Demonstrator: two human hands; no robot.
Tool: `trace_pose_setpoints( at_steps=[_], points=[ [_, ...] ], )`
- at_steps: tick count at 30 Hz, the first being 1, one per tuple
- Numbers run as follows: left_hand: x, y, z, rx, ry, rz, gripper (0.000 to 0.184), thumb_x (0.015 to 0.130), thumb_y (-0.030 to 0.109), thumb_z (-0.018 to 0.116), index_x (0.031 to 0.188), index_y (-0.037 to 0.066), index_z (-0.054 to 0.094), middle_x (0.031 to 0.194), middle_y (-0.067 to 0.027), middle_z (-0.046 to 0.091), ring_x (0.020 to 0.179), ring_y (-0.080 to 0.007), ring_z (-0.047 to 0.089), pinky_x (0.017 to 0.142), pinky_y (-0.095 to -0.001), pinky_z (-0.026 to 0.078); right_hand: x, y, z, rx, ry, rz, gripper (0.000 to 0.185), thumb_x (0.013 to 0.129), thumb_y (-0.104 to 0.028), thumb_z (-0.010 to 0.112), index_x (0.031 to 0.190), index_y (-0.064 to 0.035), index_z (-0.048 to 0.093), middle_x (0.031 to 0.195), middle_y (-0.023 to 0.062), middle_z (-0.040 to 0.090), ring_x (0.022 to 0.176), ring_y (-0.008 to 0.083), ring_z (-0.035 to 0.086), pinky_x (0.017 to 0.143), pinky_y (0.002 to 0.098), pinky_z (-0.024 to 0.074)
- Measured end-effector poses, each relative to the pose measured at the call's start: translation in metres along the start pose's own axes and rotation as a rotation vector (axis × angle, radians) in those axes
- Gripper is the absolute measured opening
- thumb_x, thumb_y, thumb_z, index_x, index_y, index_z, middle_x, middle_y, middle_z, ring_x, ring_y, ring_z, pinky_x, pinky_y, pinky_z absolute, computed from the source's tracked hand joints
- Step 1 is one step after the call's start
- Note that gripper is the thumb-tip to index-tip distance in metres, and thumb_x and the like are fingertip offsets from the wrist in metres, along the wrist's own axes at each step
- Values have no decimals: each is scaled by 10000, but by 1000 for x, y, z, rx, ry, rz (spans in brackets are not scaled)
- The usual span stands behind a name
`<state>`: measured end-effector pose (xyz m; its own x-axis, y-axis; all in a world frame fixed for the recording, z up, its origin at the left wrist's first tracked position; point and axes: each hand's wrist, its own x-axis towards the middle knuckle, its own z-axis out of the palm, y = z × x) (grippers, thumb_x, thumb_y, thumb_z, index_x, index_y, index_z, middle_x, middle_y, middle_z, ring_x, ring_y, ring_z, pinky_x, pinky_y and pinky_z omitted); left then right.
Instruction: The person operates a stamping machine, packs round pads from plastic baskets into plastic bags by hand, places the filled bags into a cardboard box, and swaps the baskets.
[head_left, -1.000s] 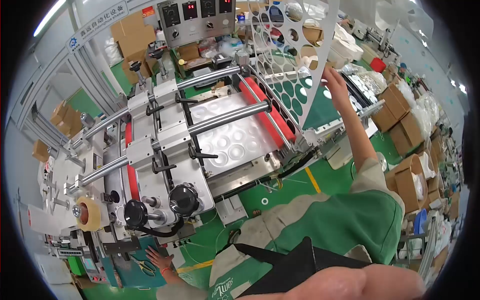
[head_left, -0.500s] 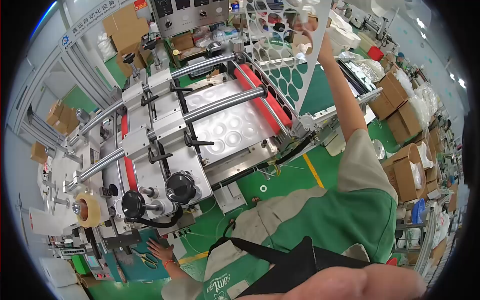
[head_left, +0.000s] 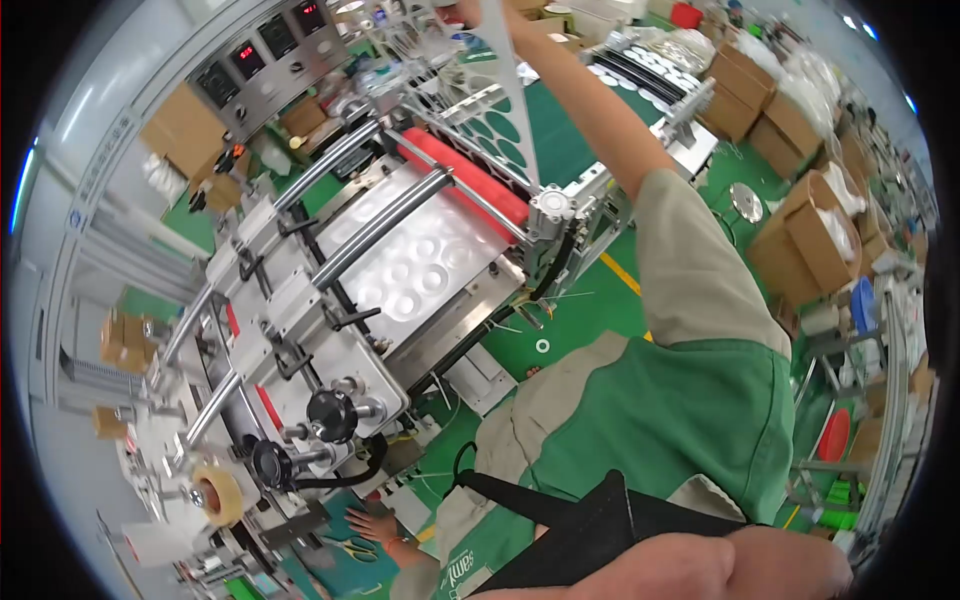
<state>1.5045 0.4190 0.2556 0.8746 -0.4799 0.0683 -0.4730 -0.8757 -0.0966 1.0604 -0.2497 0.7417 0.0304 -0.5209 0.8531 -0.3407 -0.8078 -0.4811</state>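
Note:
My right hand [head_left: 462, 14] is raised at the top edge of the head view, partly cut off. Its fingers are closed on a thin white sheet with round holes [head_left: 518, 105], which hangs over the far end of the machine beside the red roller [head_left: 470, 185]. Low on the left, my left hand [head_left: 374, 526] is open, its fingers spread over a green-blue mat [head_left: 342, 508]. Scissors with yellowish handles [head_left: 352, 547] lie just beside its fingers.
Between my hands stands a machine with steel bars [head_left: 385, 225], a metal plate with round shapes [head_left: 400, 270] and black knobs [head_left: 331, 415]. Beyond is a green conveyor belt [head_left: 565, 125]. A roll of tape [head_left: 217, 497] sits at left; cardboard boxes [head_left: 800, 240] stand at right.
The view has turned, so the machine appears tilted and shifted. My right hand and the holed sheet now sit farther left and higher in view. My left hand stays by the scissors.

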Motion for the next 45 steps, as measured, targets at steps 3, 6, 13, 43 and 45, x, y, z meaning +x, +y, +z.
trace_pose_setpoints(
  at_steps=[3, 6, 13, 43, 45],
  points=[
    [7, -3, 11, 70, -37, -84, 1201, 472, 359, 763, 1402, 192, 22, 1457, -71, 20, 1309, -340, 151, 1001, -489, 263, 3, -2, 5, 32, 0, 30, 309, 868, -226, 496, 1101, -35, 430, 1027, 122, 517, 982, 225, 511, 844, 349, 392],
    [9, -4, 12, 78, -85, -104, 1202, 475, 351, 754, 1401, 199, 4, 1457, -68, 9, 1313, -340, 136, 1009, -491, 246, 6, 1, 5, 37, -2, 30, 382, 868, -239, 491, 1176, -39, 386, 1098, 143, 498, 1027, 242, 497, 887, 358, 372],
    [1, -1, -6, -71, -151, -102, 1229, 483, 260, 804, 1396, 211, -17, 1456, -60, -34, 1325, -329, 69, 1042, -491, 172, -6, 36, -18, -159, 55, -277, 327, 877, -267, 458, 1104, -33, 432, 1000, 164, 511, 935, 288, 504, 828, 392, 377],
    [-1, 10, -44, -233, -338, -173, 1230, 515, 304, 791, 1389, 202, -68, 1452, -46, -101, 1334, -292, -59, 1062, -463, 53, -24, 68, 56, -59, -317, -210, 266, 821, -191, 564, 1053, -61, 559, 844, 75, 608, 745, 166, 567, 658, 285, 447],
    [2, 13, -45, -221, -371, -194, 1248, 508, 295, 798, 1386, 205, -84, 1451, -42, -110, 1334, -286, -66, 1066, -445, 53, -20, 66, 65, -67, -449, -254, 263, 824, -192, 563, 1052, -61, 559, 844, 74, 607, 744, 163, 566, 655, 282, 446]
  ],
)
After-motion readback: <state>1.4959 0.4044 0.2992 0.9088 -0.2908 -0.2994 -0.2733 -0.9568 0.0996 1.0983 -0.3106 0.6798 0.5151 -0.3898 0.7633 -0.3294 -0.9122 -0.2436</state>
